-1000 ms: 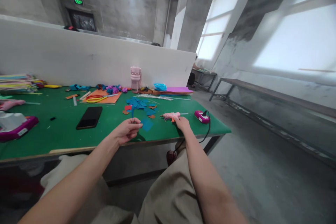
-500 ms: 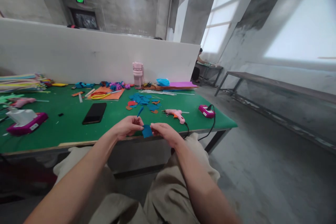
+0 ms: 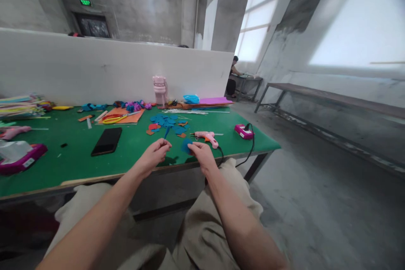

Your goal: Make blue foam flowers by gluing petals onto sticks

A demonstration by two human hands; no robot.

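My left hand (image 3: pixel 154 155) is pinched shut over the front edge of the green table (image 3: pixel 76 156), holding a thin blue strip (image 3: pixel 166 133) that sticks up from its fingers. My right hand (image 3: pixel 202 155) is a little to the right of it and pinches a small blue foam piece (image 3: pixel 186 145). The two hands are apart. Just beyond my right hand lies a pink glue gun (image 3: pixel 206 136), and behind that a pile of blue and orange foam cut-outs (image 3: pixel 169 123).
A black phone (image 3: pixel 107 141) lies left of my hands. Yellow scissors (image 3: pixel 115 118) rest on an orange sheet. A pink bottle (image 3: pixel 159 89) stands by the white partition. A pink power strip (image 3: pixel 243 131) sits at the table's right end. Another person sits far back right.
My right hand left the glue gun, came to my left hand and took the blue foam piece. The hands have since drawn apart, with the piece in my right.
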